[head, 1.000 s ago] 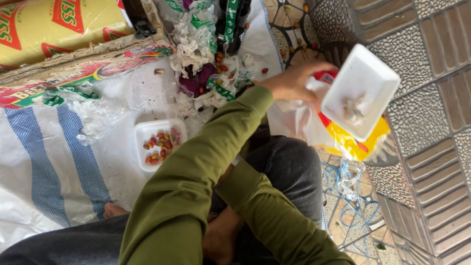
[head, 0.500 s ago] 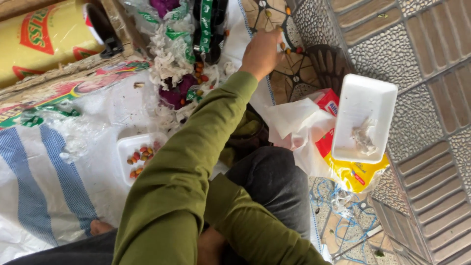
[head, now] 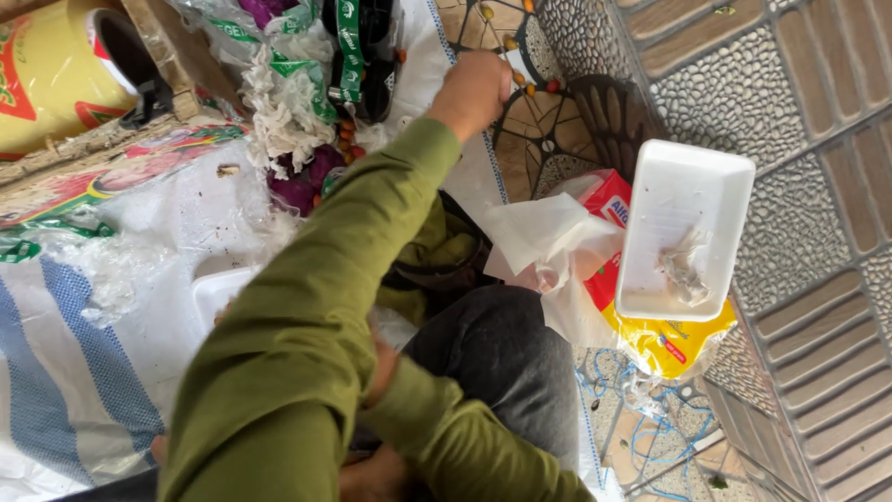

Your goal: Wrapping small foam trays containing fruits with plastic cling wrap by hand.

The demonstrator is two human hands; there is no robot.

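Reaching hand (head: pixel 476 88): at the upper middle of the frame, at the end of an outstretched green sleeve (head: pixel 325 279); seen from the back, fingers curled under at the edge of the white sheet, so I cannot tell whether it grips anything or which of the two hands it is.
Other hand (head: pixel 376 474): low in the frame at bottom centre, half hidden under the sleeves; I cannot tell how its fingers stand.
Nearest things: a heap of torn white and green plastic wrappers (head: pixel 297 84) just left of the reaching hand, with small red and orange bits (head: pixel 348 135) scattered in it and a purple scrap (head: pixel 302 181) below.
White foam tray (head: pixel 683 228): at the right of the frame, well apart from both hands, lying on a red and yellow bag (head: pixel 664 339); a crumpled clear scrap (head: pixel 683 265) sits inside it.
White paper (head: pixel 544 246): crumpled, just left of the tray, above the dark trouser knee (head: pixel 502 367).
Second white tray (head: pixel 218 293): centre left, mostly hidden behind the sleeve.
Yellow roll (head: pixel 51 74): upper left corner, lying on its side.
Woven sack (head: pixel 65 372): white with blue stripes, lower left.
Floor (head: pixel 799 102): patterned tiles and pebble paving across the right side, with a few small round fruits (head: pixel 530 88) just right of the reaching hand.
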